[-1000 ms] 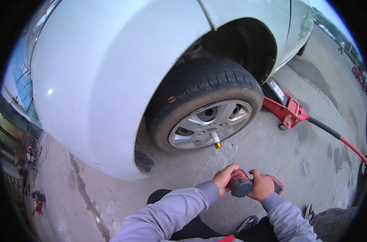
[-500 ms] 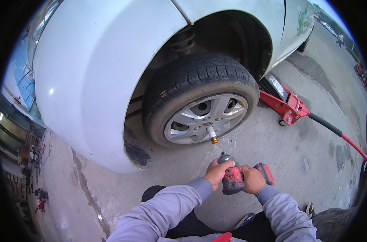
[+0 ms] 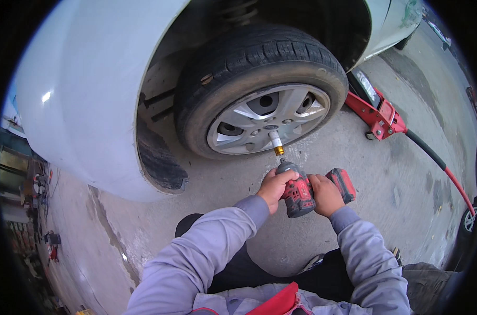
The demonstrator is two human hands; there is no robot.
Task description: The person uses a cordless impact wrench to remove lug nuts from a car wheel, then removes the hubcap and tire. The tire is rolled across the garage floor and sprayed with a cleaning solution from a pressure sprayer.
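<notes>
Head view: my left hand (image 3: 273,190) is curled round the red-and-black body of the impact wrench (image 3: 299,195); my right hand (image 3: 327,196) is wrapped about its handle, fingers partly hidden. The wrench points toward the wheel (image 3: 291,102), its tip just short of the white-and-gold socket (image 3: 277,142) projecting from the wheel face below the hub. I judge the step in hand to be lining up tip and socket; the next move calls for a straight, square push to seat it. Markings: raised lettering on the tyre (image 3: 259,60) sidewall, partly legible; a small hub badge (image 3: 271,126), too small to read.
</notes>
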